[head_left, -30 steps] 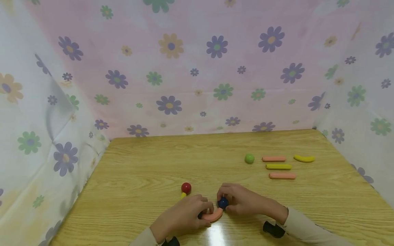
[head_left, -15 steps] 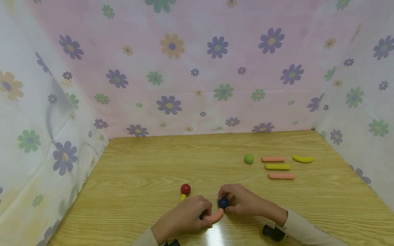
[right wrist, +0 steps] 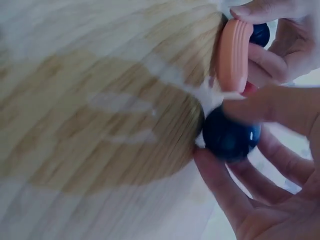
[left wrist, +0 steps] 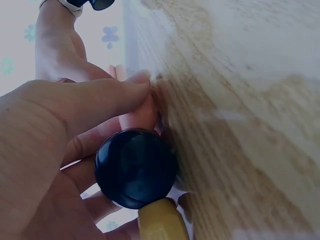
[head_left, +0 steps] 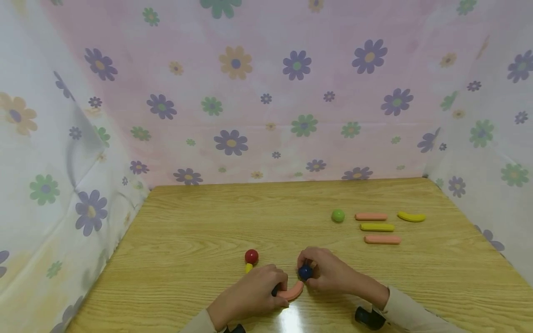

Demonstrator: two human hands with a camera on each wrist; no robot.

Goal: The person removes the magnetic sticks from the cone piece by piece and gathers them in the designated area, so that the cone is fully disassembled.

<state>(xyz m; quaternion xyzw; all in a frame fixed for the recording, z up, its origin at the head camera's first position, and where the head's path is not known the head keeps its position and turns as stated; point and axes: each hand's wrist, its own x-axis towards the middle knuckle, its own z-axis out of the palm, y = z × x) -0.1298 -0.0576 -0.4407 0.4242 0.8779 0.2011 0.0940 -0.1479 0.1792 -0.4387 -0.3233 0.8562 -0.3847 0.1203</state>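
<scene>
Three straight sticks (head_left: 376,227) and a green ball (head_left: 338,215) lie beyond my right hand (head_left: 331,273), its fingers pinching a blue ball (head_left: 305,272). Nearby, my left hand (head_left: 256,290) pinches a curved pink stick (head_left: 291,292), partly blocking my head view of a yellow stick (head_left: 248,268) by the red ball (head_left: 251,256).

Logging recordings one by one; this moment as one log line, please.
left hand: pinches curved pink piece | right hand: holds dark blue ball | red ball: untouched
</scene>
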